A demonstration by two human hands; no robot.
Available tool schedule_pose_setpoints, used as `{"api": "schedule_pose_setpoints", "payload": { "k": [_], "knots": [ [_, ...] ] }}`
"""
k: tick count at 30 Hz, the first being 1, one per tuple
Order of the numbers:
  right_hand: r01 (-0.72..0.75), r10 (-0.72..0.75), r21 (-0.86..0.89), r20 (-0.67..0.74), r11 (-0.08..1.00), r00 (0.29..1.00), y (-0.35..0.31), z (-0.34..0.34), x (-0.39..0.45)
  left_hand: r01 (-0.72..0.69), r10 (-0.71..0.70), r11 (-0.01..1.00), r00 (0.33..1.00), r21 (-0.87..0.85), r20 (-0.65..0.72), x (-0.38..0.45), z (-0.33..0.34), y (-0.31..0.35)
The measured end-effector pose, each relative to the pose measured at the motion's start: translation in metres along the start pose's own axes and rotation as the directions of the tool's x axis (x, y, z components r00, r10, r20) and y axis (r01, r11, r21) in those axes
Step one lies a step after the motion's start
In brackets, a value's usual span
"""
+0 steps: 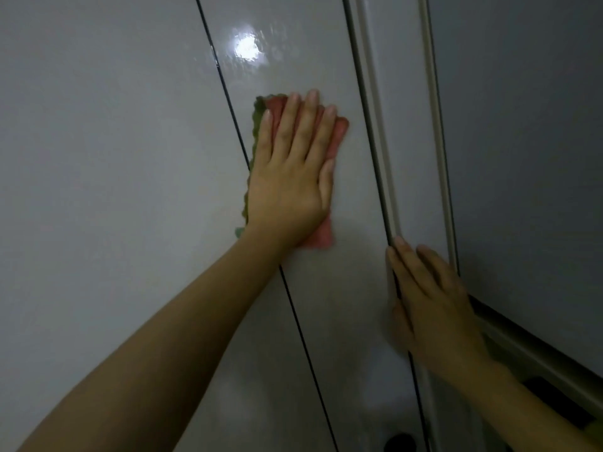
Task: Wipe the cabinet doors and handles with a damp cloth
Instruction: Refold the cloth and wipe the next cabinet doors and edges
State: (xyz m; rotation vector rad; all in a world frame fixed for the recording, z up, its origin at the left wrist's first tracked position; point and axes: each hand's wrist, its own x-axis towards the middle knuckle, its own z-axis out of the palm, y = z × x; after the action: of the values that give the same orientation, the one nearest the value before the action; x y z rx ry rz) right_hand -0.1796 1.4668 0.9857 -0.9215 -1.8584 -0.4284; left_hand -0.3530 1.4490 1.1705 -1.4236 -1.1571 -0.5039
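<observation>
While no brand, label or writing can be read anywhere on these surfaces, the cloth itself is plain enough to describe: a pinkish-red rag with a green scalloped border running down its left edge. It lies flat against the glossy grey-white cabinet door, in the middle of the view, just right of the thin dark seam that divides this door from the neighbouring door on the left. Its green edge reaches that seam.

The left hand covers most of the cloth, palm down, fingers straight and close together, pressing the fabric onto the panel; the thumb lies alongside the hand on the right. Nothing is curled round the cloth; it is held only by flat pressure. Pink fabric shows beyond the fingertips and below the heel of the hand.

The right hand rests lower right, at the door's right edge, fingers extended and loosely together along a dark vertical gap, with pale frame strips running upward beside it. Whether its fingertips hook behind the edge cannot be told.

A bright round light reflection shines on the door above the cloth, with faint smeared streaks around it. A small dark round shape sits at the bottom edge, too cut off to identify.
</observation>
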Motion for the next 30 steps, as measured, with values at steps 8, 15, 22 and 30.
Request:
{"api": "schedule_pose_setpoints", "payload": {
  "k": [8,15,22,30],
  "knots": [
    [0.023,-0.014,0.169,-0.056,0.985,0.998,-0.004,0.002,-0.020,-0.410,0.412,0.910,0.878,-0.063,0.244,-0.126,0.017,0.043],
    [-0.005,0.029,0.311,-0.073,0.950,0.997,-0.010,0.011,-0.024,-0.110,0.112,0.994,0.992,-0.024,0.061,-0.060,0.009,0.023],
    [-0.184,0.169,0.435,0.073,0.881,0.983,-0.006,0.026,-0.049,-0.445,0.451,0.891,0.849,-0.087,0.276,-0.164,0.032,0.078],
    [-0.269,0.192,0.529,0.196,0.805,0.962,0.005,0.023,-0.061,-0.115,0.117,0.992,0.992,-0.054,0.037,-0.074,0.013,0.031]
  ]
}}
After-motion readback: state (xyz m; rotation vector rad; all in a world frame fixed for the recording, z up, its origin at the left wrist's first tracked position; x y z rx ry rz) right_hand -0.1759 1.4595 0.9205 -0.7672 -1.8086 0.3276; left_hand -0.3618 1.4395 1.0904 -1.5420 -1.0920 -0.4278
